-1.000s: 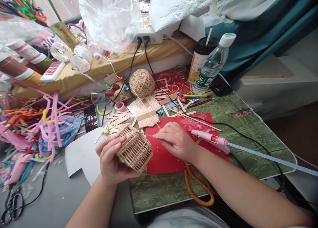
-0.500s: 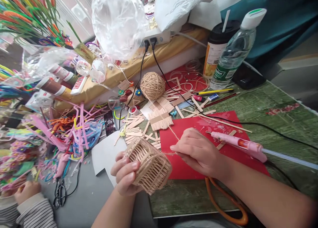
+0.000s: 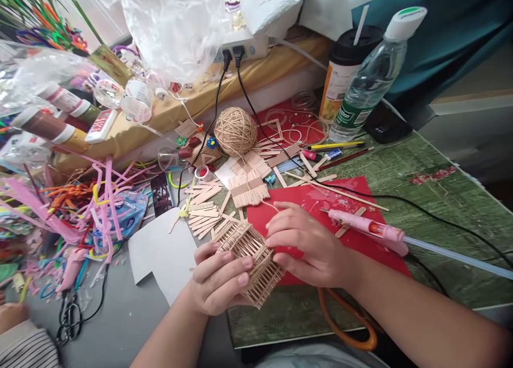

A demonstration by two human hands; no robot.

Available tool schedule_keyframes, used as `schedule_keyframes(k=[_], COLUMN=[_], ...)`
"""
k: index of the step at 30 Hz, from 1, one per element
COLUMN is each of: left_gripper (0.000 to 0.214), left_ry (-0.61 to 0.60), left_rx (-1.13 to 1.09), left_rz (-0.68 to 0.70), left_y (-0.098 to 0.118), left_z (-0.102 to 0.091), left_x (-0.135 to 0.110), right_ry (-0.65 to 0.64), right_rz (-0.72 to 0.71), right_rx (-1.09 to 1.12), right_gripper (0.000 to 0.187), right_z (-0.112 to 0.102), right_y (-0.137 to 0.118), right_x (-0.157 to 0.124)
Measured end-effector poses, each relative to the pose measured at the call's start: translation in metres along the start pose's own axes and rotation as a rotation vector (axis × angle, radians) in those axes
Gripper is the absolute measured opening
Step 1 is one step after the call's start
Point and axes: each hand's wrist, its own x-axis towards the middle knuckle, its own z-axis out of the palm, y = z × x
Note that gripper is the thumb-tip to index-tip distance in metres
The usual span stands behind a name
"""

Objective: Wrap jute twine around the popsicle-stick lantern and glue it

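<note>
My left hand is wrapped around a small woven twine basket, which has upright sticks and is tilted on its side. Its far side is hidden by my fingers. Against the basket's right edge are the bent fingers and thumb of my right hand. A thin strand of twine runs from the wound craft sticks to these fingers, where its end is hidden. Behind the sticks sits a ball of twine.
A pink glue gun lies on red paper to the right, near orange-handled scissors. A bottle and a lidded cup stand behind. Black cords cross the table. Another person's sleeve shows lower left.
My right hand has moved left and down from a stretched twine strand to the basket's edge. My left hand has shifted right around the basket, and the whole view has shifted slightly.
</note>
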Motion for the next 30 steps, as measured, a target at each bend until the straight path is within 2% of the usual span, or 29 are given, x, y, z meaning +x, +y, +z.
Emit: schedule_keyframes(k=[3, 7, 16, 18, 23, 27, 30], left_gripper=[0.019, 0.016, 0.018, 0.017, 0.013, 0.019, 0.027], left_ry=[-0.028, -0.084, -0.132, -0.133, -0.104, -0.113, -0.130], left_rx=[-0.040, -0.072, -0.032, -0.037, -0.037, -0.034, -0.021], left_rz=[0.019, 0.035, 0.057, 0.067, 0.065, 0.045, 0.004], left_y=[0.002, 0.003, 0.002, 0.003, 0.004, 0.005, 0.005], left_z=[-0.001, -0.003, -0.002, -0.001, 0.002, 0.000, -0.004], left_x=[0.013, 0.014, 0.020, 0.023, 0.026, 0.023, 0.006], right_ry=[0.012, 0.046, 0.121, 0.125, 0.092, 0.102, 0.090], right_rz=[0.021, 0.098, 0.211, 0.268, 0.512, 0.498, 0.469], right_rx=[0.059, 0.135, 0.094, 0.120, 0.349, 0.367, 0.361], right_gripper=[0.013, 0.009, 0.013, 0.013, 0.009, 0.009, 0.007], right_z=[0.002, 0.004, 0.008, 0.010, 0.014, 0.013, 0.010], right_y=[0.002, 0.000, 0.001, 0.000, -0.003, -0.004, -0.002], right_x=[0.001, 0.002, 0.001, -0.001, -0.004, -0.002, -0.001])
